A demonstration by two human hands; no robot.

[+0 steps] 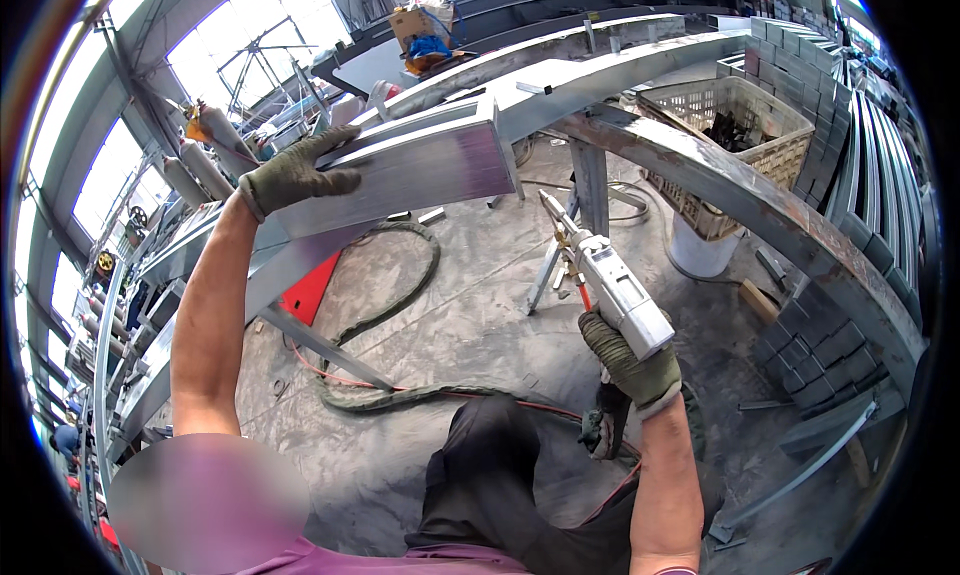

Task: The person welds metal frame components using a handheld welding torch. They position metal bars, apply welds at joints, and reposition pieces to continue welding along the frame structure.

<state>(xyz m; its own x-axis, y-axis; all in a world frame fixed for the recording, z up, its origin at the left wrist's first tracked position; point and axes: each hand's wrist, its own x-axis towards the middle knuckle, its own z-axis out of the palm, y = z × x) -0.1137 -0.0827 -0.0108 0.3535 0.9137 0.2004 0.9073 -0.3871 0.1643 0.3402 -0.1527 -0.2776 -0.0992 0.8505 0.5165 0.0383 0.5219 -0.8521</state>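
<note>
My left hand [300, 175], in a green work glove, grips the upper edge of a shiny metal channel [420, 170]. Its thumb lies along the near face and its fingers reach over the top. The channel rests on a long metal beam [570, 85] and has a purplish tint at its right end. My gloved right hand [632, 360] is closed around a white welding gun [622, 290]. The gun's narrow nozzle points up and left, just right of the channel and apart from it. Part of the gun's grip is hidden by the glove.
A thick sleeved hose [400, 400] and a thin red line curve over the concrete floor. At right, a rusty beam [740, 175] passes a plastic crate [780, 125] on a white bucket [703, 247]. Stacked metal tubes [815, 345] stand beyond; gas cylinders [225, 135] are at left.
</note>
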